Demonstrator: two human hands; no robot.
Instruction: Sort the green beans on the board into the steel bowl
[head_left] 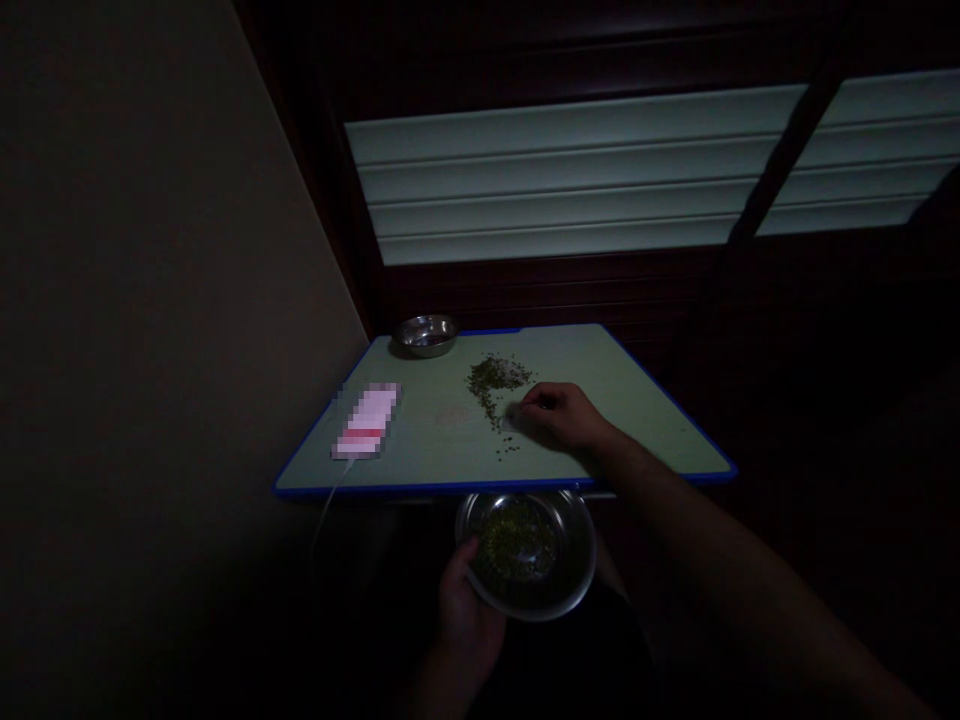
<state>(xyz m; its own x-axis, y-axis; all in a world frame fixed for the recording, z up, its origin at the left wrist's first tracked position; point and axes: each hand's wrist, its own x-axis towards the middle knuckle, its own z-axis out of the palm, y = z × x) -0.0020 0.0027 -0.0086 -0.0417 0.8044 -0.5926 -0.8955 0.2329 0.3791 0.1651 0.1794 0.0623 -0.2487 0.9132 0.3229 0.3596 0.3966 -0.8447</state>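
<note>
Centrally, one pale green rectangular tabletop (637,375) with a blue edge, dimly lit. On it, right of its middle, one loose heap of small green-brown grains (491,376), whitish on its far right side, a thin trail of it running toward the near edge.

Right hand (566,415): just beside the trail, over the tabletop, fingers curled and fingertips drawn near one another. A small, pale, translucent item (511,417) shows at the fingertips; whether this grip has hold of it, one cannot tell.

Left hand (471,610): below the near edge, its grip closed on one wide, round, shiny metal bowl (576,548), thumb over the rim. The bowl is tilted toward the viewer and contains yellow-green grains (517,540).

Far left corner: one smaller round silver metal bowl (430,349), contents too dark to tell. Left side: one lit pink-and-white rectangular device (367,420), pixelated, with a thin white cable (325,510) hanging over the near edge.

Behind: dark reddish-brown panelling with pale horizontal slats (570,175).
</note>
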